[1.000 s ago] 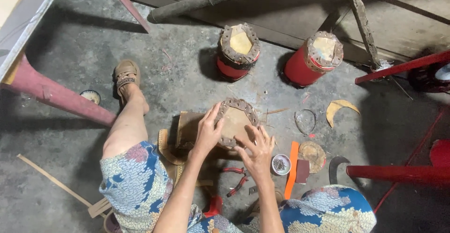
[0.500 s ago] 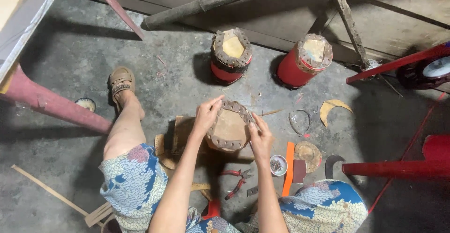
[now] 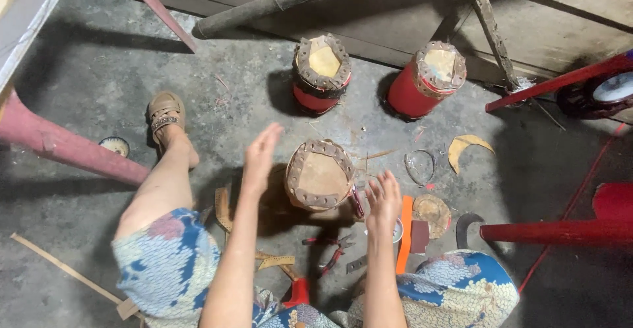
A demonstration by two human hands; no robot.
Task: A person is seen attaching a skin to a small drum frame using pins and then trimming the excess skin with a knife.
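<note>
Left hand (image 3: 262,151) and right hand (image 3: 383,199) hovering open, empty, at nine and four o'clock of small hide-topped drum (image 3: 321,175); looks rigid, light; gripping sides seems safest.

Tan-skinned drum (image 3: 321,176), two red drums (image 3: 321,71), blue floral clothing (image 3: 165,262), orange strip (image 3: 403,232), yellow crescent scrap (image 3: 467,148), grey floor (image 3: 86,90)

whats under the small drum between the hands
The small drum stands between the left hand and right hand, neither touching it. A flat wooden board's edge and shadow show at its lower left. What lies directly beneath is covered by the drum itself.
</note>
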